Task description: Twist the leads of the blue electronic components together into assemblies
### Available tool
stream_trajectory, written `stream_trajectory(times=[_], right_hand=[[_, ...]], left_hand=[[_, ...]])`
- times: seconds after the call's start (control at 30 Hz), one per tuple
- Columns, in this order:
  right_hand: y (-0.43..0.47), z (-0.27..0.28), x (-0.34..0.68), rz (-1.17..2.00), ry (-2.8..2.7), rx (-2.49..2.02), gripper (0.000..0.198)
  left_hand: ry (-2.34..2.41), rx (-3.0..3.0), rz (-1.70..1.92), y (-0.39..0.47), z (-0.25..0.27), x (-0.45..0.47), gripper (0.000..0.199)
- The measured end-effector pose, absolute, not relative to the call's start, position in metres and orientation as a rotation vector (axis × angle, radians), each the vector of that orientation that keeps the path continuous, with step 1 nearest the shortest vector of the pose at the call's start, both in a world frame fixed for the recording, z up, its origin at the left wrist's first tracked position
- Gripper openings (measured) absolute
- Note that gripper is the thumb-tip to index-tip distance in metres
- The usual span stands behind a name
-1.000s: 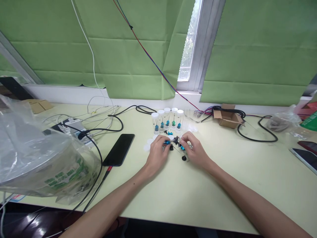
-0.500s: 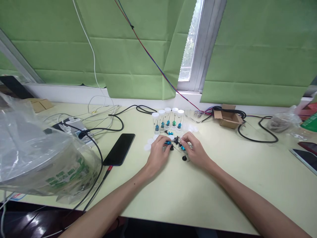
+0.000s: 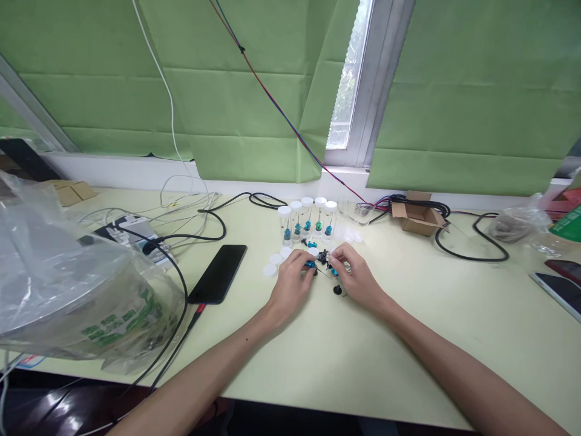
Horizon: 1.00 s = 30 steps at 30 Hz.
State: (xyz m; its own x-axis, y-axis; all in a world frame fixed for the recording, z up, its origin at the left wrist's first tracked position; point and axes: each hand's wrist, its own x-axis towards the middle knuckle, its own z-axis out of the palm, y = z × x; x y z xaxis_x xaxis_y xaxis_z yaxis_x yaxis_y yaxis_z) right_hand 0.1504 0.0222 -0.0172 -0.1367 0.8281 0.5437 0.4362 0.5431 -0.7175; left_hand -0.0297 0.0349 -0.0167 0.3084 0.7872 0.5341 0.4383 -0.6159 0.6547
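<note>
My left hand is closed, its thumb and fingers pinching a small blue part. Opposite it, my right hand is also closed, fingertips together; what they hold is too small to make out. Small black parts lie between the two hands, and another blue part sits by my right fingertips. A round black piece rests in front of them. Behind my hands stand several clear vials with white caps, each containing a blue or green part with a thin stem.
Loose white caps lie left of my left hand. A black phone is farther left, beside a large plastic-wrapped tub. At the back right are a small open cardboard box and coiled black cables.
My left fingertips have dipped slightly and the blue part in them has shifted a little. My right hand stays almost in place.
</note>
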Motion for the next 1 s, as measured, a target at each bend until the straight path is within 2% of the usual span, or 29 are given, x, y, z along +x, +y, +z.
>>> stream_trajectory(times=[1.0], right_hand=[[0.015, -0.013, 0.145, 0.478, -1.6, -1.064, 0.02]], left_hand=[[0.974, 2.243, 1.141, 0.024, -0.009, -0.026, 0.017]])
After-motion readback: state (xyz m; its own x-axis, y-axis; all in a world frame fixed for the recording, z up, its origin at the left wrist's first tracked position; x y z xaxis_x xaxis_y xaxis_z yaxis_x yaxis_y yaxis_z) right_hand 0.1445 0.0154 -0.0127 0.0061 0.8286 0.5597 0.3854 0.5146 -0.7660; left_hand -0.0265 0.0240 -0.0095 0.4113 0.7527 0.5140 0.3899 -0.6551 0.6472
